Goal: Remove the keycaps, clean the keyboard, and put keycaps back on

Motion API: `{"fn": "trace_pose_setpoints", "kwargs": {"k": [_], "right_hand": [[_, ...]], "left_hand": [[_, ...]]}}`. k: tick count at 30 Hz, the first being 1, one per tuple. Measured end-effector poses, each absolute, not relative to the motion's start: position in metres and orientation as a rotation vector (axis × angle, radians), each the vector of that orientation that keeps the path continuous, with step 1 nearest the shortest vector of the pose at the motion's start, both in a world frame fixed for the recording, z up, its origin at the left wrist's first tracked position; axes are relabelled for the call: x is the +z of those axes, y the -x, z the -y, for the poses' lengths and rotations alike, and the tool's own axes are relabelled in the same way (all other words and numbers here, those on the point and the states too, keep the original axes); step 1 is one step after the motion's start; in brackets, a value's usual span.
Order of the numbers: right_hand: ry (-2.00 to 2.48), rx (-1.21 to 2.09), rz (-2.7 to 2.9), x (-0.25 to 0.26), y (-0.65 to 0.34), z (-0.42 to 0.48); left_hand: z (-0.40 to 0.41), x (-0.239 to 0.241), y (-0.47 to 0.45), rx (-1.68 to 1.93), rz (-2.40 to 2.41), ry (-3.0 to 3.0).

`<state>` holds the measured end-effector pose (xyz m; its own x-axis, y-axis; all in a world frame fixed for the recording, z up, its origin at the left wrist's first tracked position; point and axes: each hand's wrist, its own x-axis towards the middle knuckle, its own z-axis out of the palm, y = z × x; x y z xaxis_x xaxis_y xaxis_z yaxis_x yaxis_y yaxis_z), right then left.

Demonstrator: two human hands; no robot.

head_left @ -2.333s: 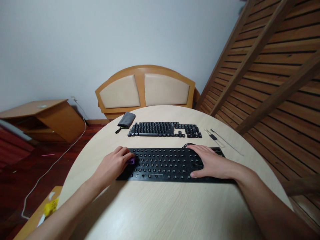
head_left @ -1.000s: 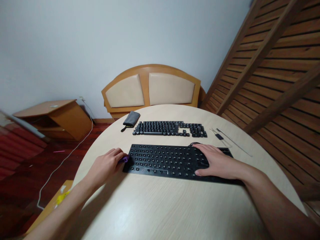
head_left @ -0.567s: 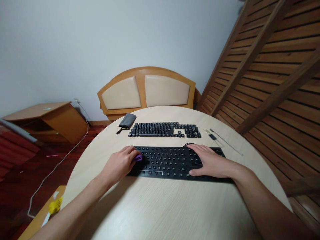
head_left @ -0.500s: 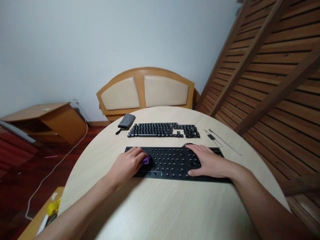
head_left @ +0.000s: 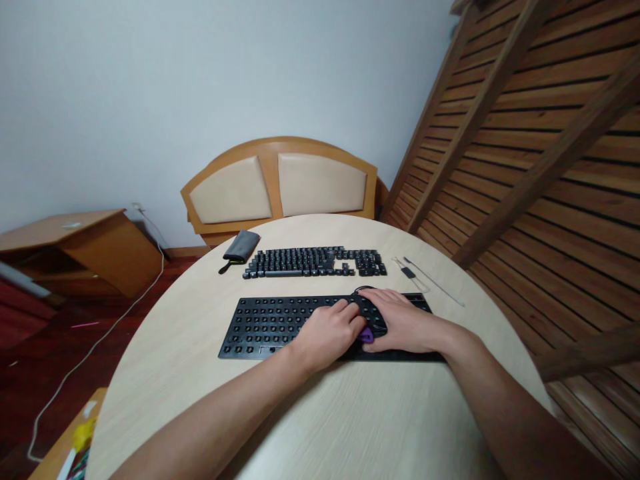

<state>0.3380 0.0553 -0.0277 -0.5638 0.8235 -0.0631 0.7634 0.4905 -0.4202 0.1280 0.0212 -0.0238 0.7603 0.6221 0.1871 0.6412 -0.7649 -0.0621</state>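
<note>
A black keyboard point(head_left: 260, 327) with its keycaps off lies flat on the round table, its rows of bare switches showing. My left hand point(head_left: 334, 330) is closed on a purple cloth point(head_left: 367, 335) and presses it onto the keyboard right of the middle. Only a small bunched part of the cloth shows. My right hand point(head_left: 400, 321) holds the keyboard's right part, fingers over the far side and thumb toward the near side. A black cable point(head_left: 361, 289) loops out by the right fingertips. Both hands nearly touch.
Removed keycaps point(head_left: 293, 261) lie in keyboard order behind the keyboard. A grey pouch point(head_left: 242, 247) is at the table's far left. A wire tool with a black handle point(head_left: 409, 273) and a thin rod point(head_left: 435, 282) lie at right. A wooden headboard point(head_left: 273, 177) stands behind the table point(head_left: 165, 373).
My left hand has slid the purple cloth rightward along the keyboard, from its left part to beside my right hand. The right hand keeps its place on the keyboard. The view has shifted slightly.
</note>
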Motion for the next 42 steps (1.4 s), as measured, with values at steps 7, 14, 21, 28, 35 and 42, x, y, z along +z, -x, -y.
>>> {"fn": "trace_pose_setpoints", "kwargs": {"k": [7,14,21,28,35,42], "right_hand": [[1.387,0.632,2.592,-0.03,-0.34,-0.058],[1.422,0.657,2.589,-0.023,-0.337,-0.055],[1.451,0.655,2.601,-0.02,-0.337,-0.055],[1.445,0.682,2.591,-0.024,-0.338,-0.057],[1.46,0.692,2.609,-0.022,-0.339,-0.056],[1.468,0.683,2.608,-0.024,-0.339,-0.057]], "left_hand": [[-0.015,-0.01,-0.131,-0.084,1.2,2.813],[-0.007,0.008,-0.137,0.109,1.469,2.75],[-0.005,0.01,-0.12,0.131,1.512,2.698],[-0.006,0.01,-0.082,0.182,1.642,2.578],[0.002,0.02,-0.028,0.381,1.837,2.417],[0.008,0.032,0.004,0.505,1.895,2.192]]}}
